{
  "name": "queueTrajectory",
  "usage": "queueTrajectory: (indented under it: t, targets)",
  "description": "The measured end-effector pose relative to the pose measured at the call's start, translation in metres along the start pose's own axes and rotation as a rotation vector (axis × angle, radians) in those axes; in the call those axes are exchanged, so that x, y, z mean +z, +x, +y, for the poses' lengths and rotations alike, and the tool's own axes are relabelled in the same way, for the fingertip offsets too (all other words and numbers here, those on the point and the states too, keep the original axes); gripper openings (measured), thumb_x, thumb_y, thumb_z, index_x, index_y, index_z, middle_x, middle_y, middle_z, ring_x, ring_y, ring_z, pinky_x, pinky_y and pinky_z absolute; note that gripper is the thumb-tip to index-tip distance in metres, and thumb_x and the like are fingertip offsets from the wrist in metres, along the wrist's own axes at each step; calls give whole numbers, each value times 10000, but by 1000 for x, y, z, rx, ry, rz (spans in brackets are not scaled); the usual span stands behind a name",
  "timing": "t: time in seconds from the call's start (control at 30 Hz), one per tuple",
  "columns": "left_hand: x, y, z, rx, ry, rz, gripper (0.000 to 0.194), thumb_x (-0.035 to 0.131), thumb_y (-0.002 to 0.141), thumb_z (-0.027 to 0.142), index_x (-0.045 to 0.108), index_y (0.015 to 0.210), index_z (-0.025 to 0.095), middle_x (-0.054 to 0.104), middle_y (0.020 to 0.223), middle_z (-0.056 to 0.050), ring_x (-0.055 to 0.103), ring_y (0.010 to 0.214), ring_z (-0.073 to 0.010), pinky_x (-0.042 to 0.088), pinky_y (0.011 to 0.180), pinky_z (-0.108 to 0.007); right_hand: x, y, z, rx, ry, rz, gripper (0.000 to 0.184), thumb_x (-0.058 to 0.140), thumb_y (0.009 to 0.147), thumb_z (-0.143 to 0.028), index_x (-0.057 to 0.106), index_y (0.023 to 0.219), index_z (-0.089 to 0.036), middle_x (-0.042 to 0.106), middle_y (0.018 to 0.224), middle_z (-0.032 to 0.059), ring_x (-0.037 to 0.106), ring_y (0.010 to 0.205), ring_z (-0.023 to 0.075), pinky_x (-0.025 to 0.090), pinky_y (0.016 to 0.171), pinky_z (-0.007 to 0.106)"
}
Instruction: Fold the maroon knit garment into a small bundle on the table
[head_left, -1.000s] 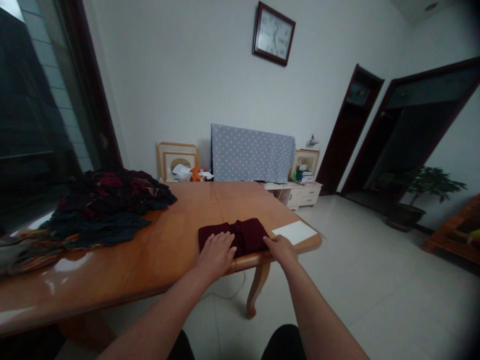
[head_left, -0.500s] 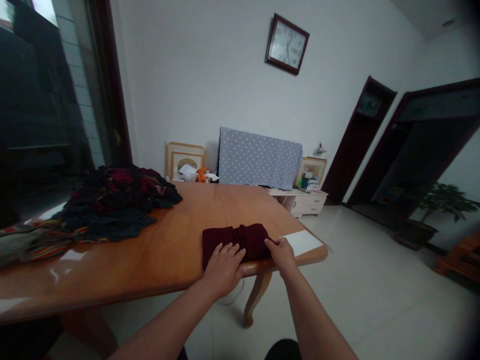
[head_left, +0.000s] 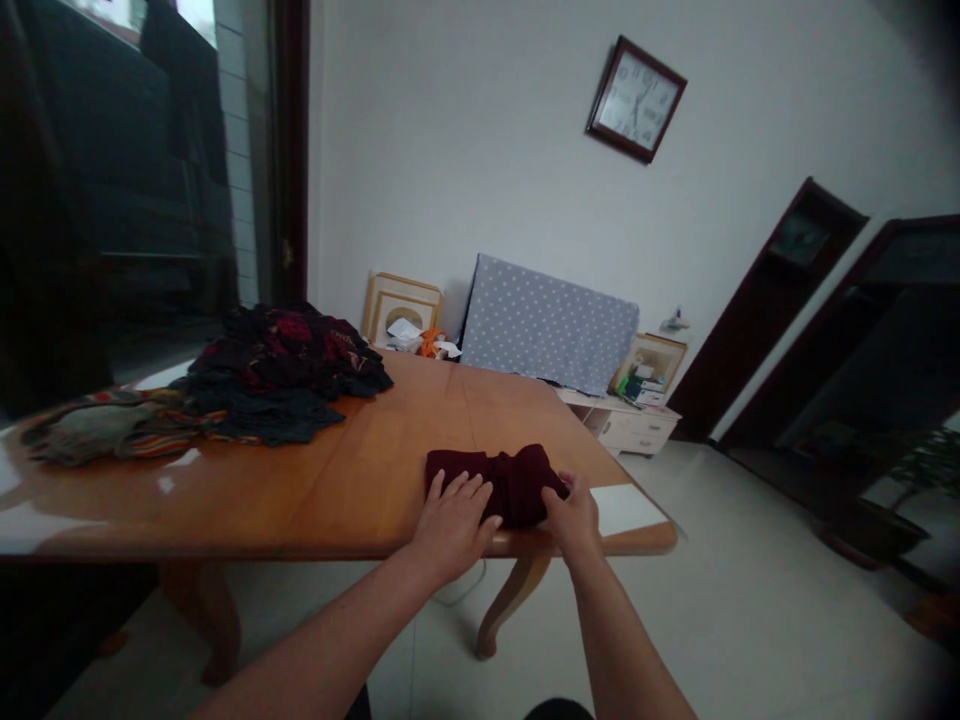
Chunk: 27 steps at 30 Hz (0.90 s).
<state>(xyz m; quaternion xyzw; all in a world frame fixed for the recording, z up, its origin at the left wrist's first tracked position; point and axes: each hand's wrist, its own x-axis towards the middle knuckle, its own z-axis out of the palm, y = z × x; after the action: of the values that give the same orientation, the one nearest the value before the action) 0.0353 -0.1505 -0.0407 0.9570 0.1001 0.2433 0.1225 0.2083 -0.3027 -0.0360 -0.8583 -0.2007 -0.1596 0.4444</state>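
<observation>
A dark red folded garment (head_left: 519,485) lies near the front edge of the wooden table (head_left: 360,490); its exact kind is hidden by the folds. My left hand (head_left: 454,520) rests flat on its left half, fingers spread. At its right end, my right hand (head_left: 571,512) pinches the cloth between thumb and fingers, and that end is slightly raised. A ridge of bunched fabric runs across the garment's middle, between my hands.
A heap of dark clothes (head_left: 292,360) lies on the table's left side, with a striped cloth (head_left: 124,425) beside it. A white sheet (head_left: 626,508) sits at the right corner. Behind stand a dotted cloth cover (head_left: 551,320) and a white cabinet (head_left: 637,430).
The view has turned left and tilted. My right hand has lifted and bent the garment's right end inward a little. My left hand stays on the left half.
</observation>
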Motion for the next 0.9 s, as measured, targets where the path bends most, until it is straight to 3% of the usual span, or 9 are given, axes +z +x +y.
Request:
queueTrajectory:
  t: [0.13, 0.27, 0.4, 0.53, 0.63, 0.77, 0.9]
  targets:
    - [-10, -15, -14, -41, 48, 99, 449, 421, 981, 456, 581, 1323, 213, 583, 1405, -112, 437, 1365, -311, 176, 1189, -564, 0, -7, -22, -101, 0, -2, 417, 552, 777, -320, 580, 1165, -169, 710, 1075, 112, 681, 959, 262, 506, 850, 361]
    - [-18, -28, -26, -25, 51, 87, 375, 450, 975, 400, 616, 1256, 216, 630, 1304, -105, 504, 1271, -288, 288, 1146, -512, 7, -14, -48, -231, -16, -30, 403, 537, 800, -289, 561, 1184, -171, 689, 1118, 114, 660, 996, 261, 492, 891, 380]
    - [-15, -35, -33, -19, 42, 49, 405, 513, 941, 359, 586, 1313, 217, 587, 1376, -108, 463, 1320, -300, 339, 1111, -493, 29, -32, -80, -435, -46, -45, 396, 509, 818, -231, 562, 1203, -153, 660, 1171, 138, 609, 1087, 272, 465, 956, 415]
    - [-12, -41, -37, -14, 11, 31, 495, 516, 930, 351, 527, 1396, 185, 558, 1421, -133, 409, 1382, -303, 307, 1140, -491, 58, -64, -107, -608, -80, -167, 419, 491, 834, -180, 554, 1247, -159, 646, 1185, 132, 577, 1111, 268, 458, 969, 424]
    - [-18, -49, -44, 15, -43, 11, 547, 538, 909, 369, 506, 1419, 172, 549, 1435, -135, 383, 1411, -294, 246, 1186, -477, 72, -79, -112, -647, -90, -237, 386, 502, 840, -185, 577, 1219, -184, 653, 1147, 124, 573, 1097, 273, 460, 960, 430]
    - [-31, -60, -52, 33, -127, 32, 473, 514, 917, 318, 529, 1380, 223, 526, 1462, -97, 433, 1378, -268, 267, 1185, -462, 77, -78, -105, -607, -60, -240, 371, 509, 848, -219, 578, 1209, -176, 650, 1127, 126, 580, 1077, 273, 468, 943, 433]
    - [-39, -67, -62, -71, -209, 106, 316, 478, 919, 240, 613, 1205, 241, 661, 1219, -75, 582, 1169, -245, 372, 1110, -458, 74, -77, -101, -627, -74, -266, 335, 505, 857, -226, 602, 1175, -184, 655, 1093, 116, 580, 1058, 268, 468, 932, 431]
